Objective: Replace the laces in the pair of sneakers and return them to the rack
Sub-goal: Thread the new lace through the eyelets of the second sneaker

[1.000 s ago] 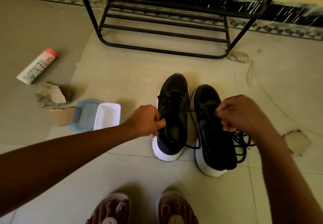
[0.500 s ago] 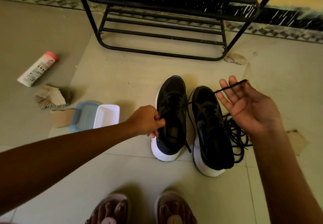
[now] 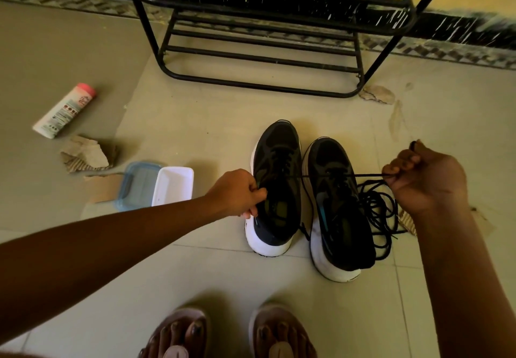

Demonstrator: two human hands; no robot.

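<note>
Two black sneakers with white soles stand side by side on the floor, the left sneaker (image 3: 275, 187) and the right sneaker (image 3: 336, 207). My left hand (image 3: 237, 193) grips the left sneaker's inner collar edge. My right hand (image 3: 424, 176) is closed round a black lace (image 3: 365, 175) that runs taut from the right sneaker's eyelets out to the right. A loose pile of black lace (image 3: 377, 212) lies on the floor beside the right sneaker. The black metal shoe rack (image 3: 268, 39) stands beyond the sneakers.
A white tray (image 3: 173, 184) and a blue lid (image 3: 138, 183) lie left of the sneakers, with cardboard scraps (image 3: 86, 154) and a white bottle with a pink cap (image 3: 65, 110) further left. My feet in sandals (image 3: 231, 335) are at the bottom edge.
My right hand went from the right sneaker's eyelets, opened up above it, then closed on the lace and pulled it out to the right. My left hand stayed on the left sneaker.
</note>
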